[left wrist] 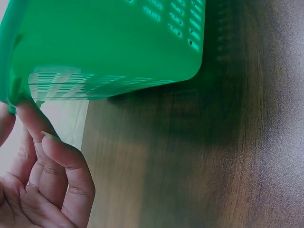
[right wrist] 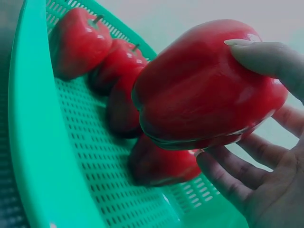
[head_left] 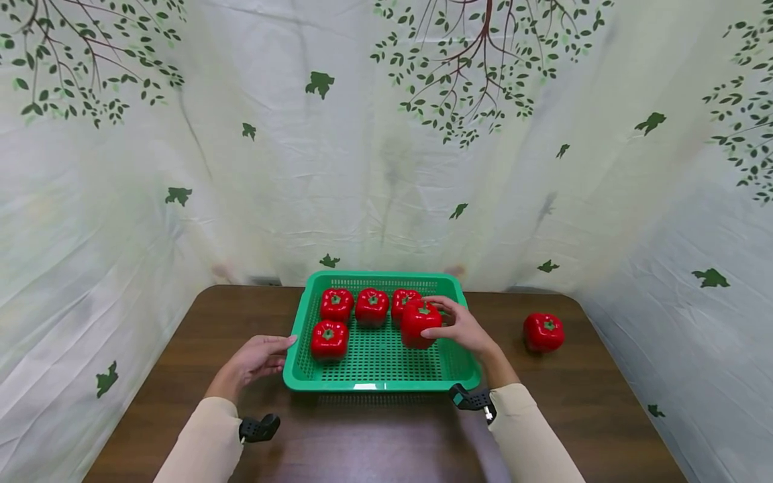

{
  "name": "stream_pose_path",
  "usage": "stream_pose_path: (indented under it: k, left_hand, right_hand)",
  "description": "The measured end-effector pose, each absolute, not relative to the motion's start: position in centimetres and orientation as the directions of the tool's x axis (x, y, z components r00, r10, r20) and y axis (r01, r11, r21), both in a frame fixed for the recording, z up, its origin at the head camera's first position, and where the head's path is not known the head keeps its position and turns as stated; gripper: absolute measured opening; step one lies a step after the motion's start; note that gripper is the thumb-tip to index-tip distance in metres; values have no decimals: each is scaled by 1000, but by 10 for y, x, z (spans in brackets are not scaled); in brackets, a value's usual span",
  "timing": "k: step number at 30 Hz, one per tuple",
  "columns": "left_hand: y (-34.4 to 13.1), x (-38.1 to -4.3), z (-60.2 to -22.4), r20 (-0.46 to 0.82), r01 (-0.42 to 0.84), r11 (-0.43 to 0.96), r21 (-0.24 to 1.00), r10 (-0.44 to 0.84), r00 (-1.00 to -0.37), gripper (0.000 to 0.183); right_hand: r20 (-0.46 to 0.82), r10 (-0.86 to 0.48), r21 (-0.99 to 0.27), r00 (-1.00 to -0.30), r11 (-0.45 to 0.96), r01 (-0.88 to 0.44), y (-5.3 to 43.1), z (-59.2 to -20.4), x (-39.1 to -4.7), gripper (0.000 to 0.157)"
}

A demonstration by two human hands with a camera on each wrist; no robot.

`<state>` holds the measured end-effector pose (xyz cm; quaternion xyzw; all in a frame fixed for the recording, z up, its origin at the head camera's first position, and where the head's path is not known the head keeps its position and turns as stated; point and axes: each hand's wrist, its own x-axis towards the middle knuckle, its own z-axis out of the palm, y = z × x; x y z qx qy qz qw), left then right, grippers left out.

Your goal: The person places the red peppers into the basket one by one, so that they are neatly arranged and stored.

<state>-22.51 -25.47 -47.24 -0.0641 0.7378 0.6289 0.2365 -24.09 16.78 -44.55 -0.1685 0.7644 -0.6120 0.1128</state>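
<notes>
A green plastic basket [head_left: 380,387] with a perforated floor sits on the table. My left hand [head_left: 261,355] pinches its left rim between thumb and fingers, as the left wrist view [left wrist: 52,175] also shows. Over the right part of the basket, my right hand [head_left: 461,327] grips a red bell pepper [head_left: 421,325] between thumb and fingertips. In the right wrist view this pepper [right wrist: 204,85] hangs above the basket floor. Inside stand several more red peppers: three in a back row, one partly covered by the held pepper, and a front-left pepper [head_left: 329,341].
Another red bell pepper [head_left: 543,333] stands on the brown wooden table [head_left: 604,402], right of the basket. A pale curtain [head_left: 272,201] with printed leaves and branches hangs behind and along both sides. Each wrist wears a black camera band [head_left: 260,428].
</notes>
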Motion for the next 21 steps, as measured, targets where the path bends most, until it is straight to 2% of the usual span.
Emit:
stream_pose_path:
  k: [11,17,21]
  left_hand:
    - [-256,-225,-473,-433,-395,208,895,198,-879,48]
    - [-255,-225,-471,-432,-394,206,896,193,-881,49]
    - [-254,-224,-471,-429,-391,206,897,197,-882,50]
  right_hand:
    - [-46,-428,-974,-902,221,-55,140,-445,-250,65]
    - [-66,-390,-958,-918,282,-50,125,-456,-257,64]
    - [-91,-380,-962,-920,273,-17,114,-461,-257,66]
